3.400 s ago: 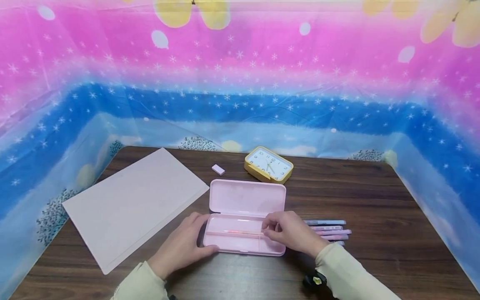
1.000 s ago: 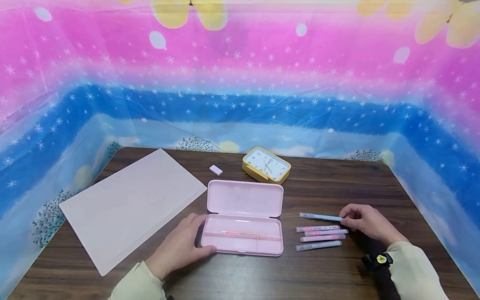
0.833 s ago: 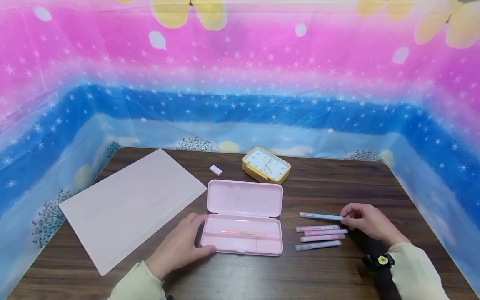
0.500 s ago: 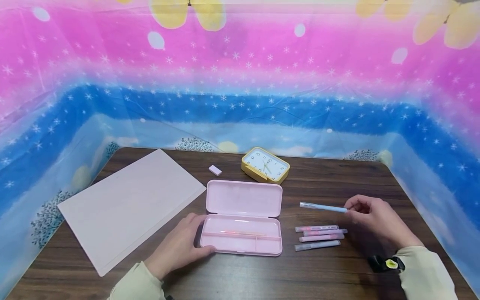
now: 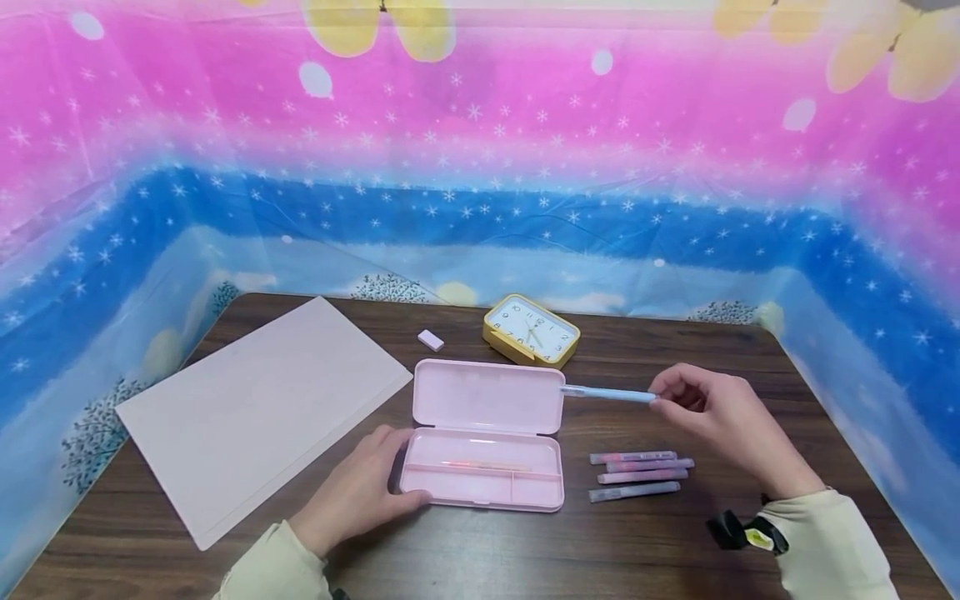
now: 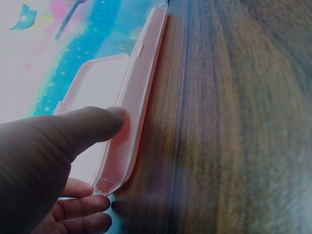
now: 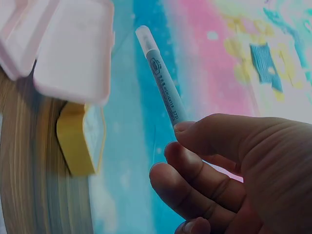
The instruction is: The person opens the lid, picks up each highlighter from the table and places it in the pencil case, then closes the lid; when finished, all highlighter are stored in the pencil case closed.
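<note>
My right hand (image 5: 720,417) pinches a light blue highlighter (image 5: 611,394) by its end, up off the table. Its clear cap points left and overlaps the lid's right edge in the head view; the right wrist view shows lettering on the highlighter's barrel (image 7: 165,90). The pink pencil case (image 5: 536,492) lies with its lid (image 5: 487,396) raised, and one orange-pink pen (image 5: 483,465) rests in its long compartment. My left hand (image 5: 360,492) holds the case's left end, the thumb (image 6: 92,127) on the front wall and the fingers round the corner.
Several pink and grey-blue highlighters (image 5: 643,477) lie right of the case. Behind it are a yellow alarm clock (image 5: 532,329) and a small eraser (image 5: 431,339). A large pale pink folder (image 5: 262,417) covers the table's left side. A patterned cloth (image 5: 480,208) surrounds the back and sides.
My right hand left the pen in the case, moved right, picked up the light blue highlighter from the table, and has carried it up and left toward the lid. The left hand stays put.
</note>
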Available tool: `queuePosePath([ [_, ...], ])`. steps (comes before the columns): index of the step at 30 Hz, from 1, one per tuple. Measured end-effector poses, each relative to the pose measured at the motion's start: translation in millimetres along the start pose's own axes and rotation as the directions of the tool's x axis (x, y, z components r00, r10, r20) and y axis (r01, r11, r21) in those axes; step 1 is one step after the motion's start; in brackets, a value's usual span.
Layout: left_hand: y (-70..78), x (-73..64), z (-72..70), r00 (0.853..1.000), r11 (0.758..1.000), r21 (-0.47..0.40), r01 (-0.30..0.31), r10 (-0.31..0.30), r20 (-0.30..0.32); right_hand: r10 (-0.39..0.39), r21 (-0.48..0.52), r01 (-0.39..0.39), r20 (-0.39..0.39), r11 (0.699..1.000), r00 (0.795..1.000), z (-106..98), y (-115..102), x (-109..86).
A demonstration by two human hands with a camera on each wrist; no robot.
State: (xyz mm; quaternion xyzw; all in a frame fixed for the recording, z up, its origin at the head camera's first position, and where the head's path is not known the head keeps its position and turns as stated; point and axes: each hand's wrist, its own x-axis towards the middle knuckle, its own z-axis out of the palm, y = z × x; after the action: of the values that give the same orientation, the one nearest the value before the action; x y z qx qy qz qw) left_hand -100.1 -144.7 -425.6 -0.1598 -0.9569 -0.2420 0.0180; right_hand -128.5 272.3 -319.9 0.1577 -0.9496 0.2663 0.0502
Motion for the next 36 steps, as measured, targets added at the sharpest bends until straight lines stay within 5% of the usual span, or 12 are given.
queuePosePath([
  [15, 0.0, 1.6, 1.0, 1.000, 1.000, -0.005, 0.020, -0.020, 0.011, -0.071, 0.164, 0.047, 0.141, 0.985, 0.987, 68.8, -39.6, 29.1],
  [26, 0.5, 0.4, -1.5, 1.000, 1.000, -0.002, 0.009, -0.009, 0.018, -0.063, 0.159, 0.025, 0.244, 0.987, 0.968, 119.7, -36.8, 32.8],
  [36, -0.5, 0.9, 0.7, 0.999, 1.000, -0.008, 0.024, -0.024, 0.031, -0.065, 0.160, 0.022, 0.268, 0.987, 0.961, 135.6, -37.8, 30.9],
])
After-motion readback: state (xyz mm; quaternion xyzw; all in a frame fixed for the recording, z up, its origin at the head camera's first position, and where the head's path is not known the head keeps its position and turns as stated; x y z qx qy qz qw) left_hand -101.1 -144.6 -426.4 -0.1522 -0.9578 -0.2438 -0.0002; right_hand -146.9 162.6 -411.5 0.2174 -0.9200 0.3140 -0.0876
